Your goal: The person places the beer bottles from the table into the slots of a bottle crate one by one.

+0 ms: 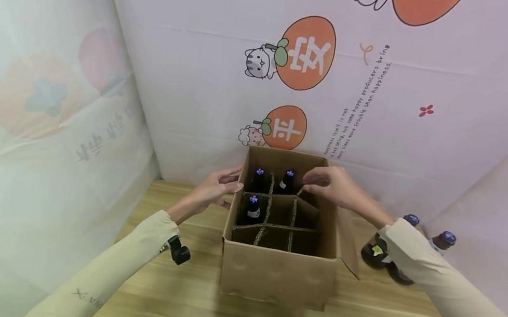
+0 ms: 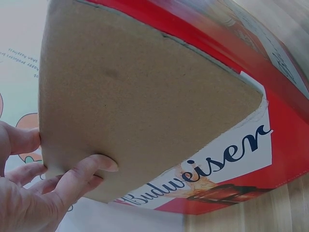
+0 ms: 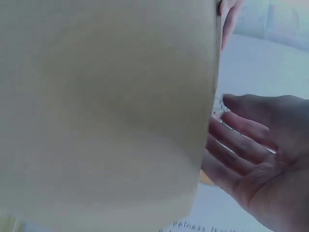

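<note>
A brown cardboard box (image 1: 276,273) with its top open stands between the hands. Cardboard dividers (image 1: 269,207) split its inside into cells, and three dark glass bottles (image 1: 253,212) with blue caps stand in them. My left hand (image 1: 212,190) touches the box's left side; in the left wrist view its fingers (image 2: 91,164) rest against a plain brown flap (image 2: 135,96). Over the back right cell is my right hand (image 1: 333,186), its thumb and fingers apart near a divider's edge. Nothing shows between those fingers in the right wrist view.
Two more dark bottles (image 1: 376,252) with blue caps stand on the wooden table (image 1: 164,284) right of the box, partly behind the right sleeve. A side flap (image 1: 349,242) hangs outward at the right. Printed white sheeting (image 1: 206,85) rises behind.
</note>
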`<state>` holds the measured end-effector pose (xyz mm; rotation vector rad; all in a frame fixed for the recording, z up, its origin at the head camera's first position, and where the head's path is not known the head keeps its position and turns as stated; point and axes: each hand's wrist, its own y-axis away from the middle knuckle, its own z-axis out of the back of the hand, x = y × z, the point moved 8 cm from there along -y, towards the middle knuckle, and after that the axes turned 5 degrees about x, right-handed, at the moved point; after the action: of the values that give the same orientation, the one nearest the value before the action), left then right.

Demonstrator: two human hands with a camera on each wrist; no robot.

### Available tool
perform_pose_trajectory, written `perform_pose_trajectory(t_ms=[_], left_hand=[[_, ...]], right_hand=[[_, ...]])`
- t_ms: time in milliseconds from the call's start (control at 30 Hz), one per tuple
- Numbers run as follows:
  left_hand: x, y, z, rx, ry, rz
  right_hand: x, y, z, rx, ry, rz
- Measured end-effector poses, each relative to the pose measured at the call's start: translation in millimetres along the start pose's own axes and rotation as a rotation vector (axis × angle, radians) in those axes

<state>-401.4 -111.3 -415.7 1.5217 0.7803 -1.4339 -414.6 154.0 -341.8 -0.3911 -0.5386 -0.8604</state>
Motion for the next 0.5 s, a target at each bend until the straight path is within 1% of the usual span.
perform_pose_trajectory(t_ms=[67,267,400,500], left_hand=[[-1.3,0.1,-0.3,0.000,-0.004,-0.005],[-3.6,0.8,-2.4,0.001,-0.011,-0.004],[-2.7,2.3,-2.9,0.000,-0.008,-0.004],[-1.3,3.3,-2.3,-0.002,-0.011,-0.005]], right_hand=[[-4.7,6.9,8.5,-0.071,0.009,-0.002],[-22.4,33.5,29.0,-0.249,-0.022,-0.064],[-36.9,53.4,33.2,-0.337,-0.006,-0.073],[-51.1,69.4,34.3,-0.367,0.006,-0.093]])
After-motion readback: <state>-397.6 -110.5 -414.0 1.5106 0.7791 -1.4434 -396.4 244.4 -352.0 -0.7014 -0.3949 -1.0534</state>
